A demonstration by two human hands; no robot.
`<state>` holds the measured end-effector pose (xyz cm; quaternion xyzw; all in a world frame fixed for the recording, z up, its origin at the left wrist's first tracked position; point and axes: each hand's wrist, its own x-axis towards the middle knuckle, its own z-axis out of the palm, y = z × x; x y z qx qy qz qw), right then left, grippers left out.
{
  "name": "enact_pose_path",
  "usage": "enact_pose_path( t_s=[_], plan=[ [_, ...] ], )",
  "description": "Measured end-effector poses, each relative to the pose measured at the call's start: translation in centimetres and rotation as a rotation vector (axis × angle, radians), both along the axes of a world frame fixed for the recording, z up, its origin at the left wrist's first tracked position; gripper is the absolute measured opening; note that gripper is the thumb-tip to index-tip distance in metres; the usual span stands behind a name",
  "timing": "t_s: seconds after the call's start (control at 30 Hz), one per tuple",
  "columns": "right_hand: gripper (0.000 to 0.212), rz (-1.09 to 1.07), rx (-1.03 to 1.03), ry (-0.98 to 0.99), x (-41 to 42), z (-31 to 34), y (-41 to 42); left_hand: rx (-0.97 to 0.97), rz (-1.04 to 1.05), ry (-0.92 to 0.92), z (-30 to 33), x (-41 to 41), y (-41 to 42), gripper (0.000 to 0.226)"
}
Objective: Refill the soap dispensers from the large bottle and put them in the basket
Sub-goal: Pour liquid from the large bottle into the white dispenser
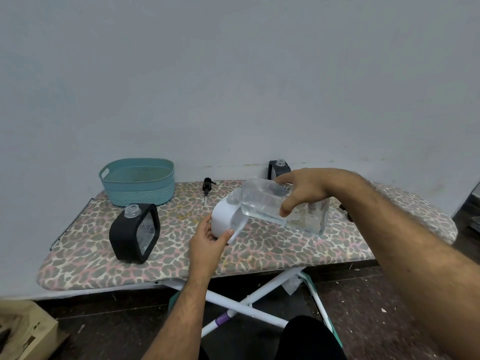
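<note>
On the leopard-print worktop (pixel 259 253), near its middle, the left hand (pixel 207 239) wraps its fingers and thumb round the lower side of a white soap dispenser (pixel 224 218), whose clear open neck points up. The right hand (pixel 302 190) grips the large clear bottle (pixel 262 201) from above, thumb on the near face, holding it tipped on its side with its mouth end just beside the white dispenser's neck; clear liquid lies along the bottle's lower side. Toward the near left part of the worktop stands a black soap dispenser (pixel 135 231), upright, uncapped, well apart from the hands. A teal basket (pixel 137 181) sits at the far left corner, nothing visible inside it. Between the basket and the bottle, close to the far edge, lies a black pump head (pixel 207 186) with its tube pointing toward the near edge. A second black dispenser (pixel 278 168) stands at the far edge, partly hidden behind the right hand and the bottle. Something dark shows behind the right forearm near the right end; what it is cannot be told. A cardboard box (pixel 23 331) rests on the floor below the near left corner.
</note>
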<state>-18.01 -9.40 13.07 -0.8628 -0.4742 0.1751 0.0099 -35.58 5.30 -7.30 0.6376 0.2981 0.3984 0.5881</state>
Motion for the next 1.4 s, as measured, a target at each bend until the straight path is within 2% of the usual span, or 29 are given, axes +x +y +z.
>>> enact_pose_path(
  t_s=[0.17, 0.63, 0.87, 1.1, 1.4],
  plan=[
    [0.105, -0.007, -0.009, -0.009, 0.1, 0.0, 0.1, -0.004, -0.005, -0.001, 0.0, 0.0, 0.0, 0.057],
    [0.084, 0.002, 0.009, -0.018, -1.0, 1.0, -0.1, -0.007, -0.01, -0.006, 0.1, -0.1, -0.1, 0.057],
    [0.088, -0.003, -0.004, -0.028, -1.1, 1.2, 0.1, -0.001, -0.011, -0.012, 0.1, -0.1, 0.0, 0.058],
    [0.101, -0.013, -0.006, -0.01, -0.3, 0.8, 0.5, 0.003, -0.011, -0.01, 0.2, -0.1, -0.1, 0.058],
    [0.101, -0.01, -0.02, -0.002, -0.3, 0.9, 0.6, -0.001, -0.012, -0.005, 0.2, -0.1, -0.1, 0.06]
  ],
)
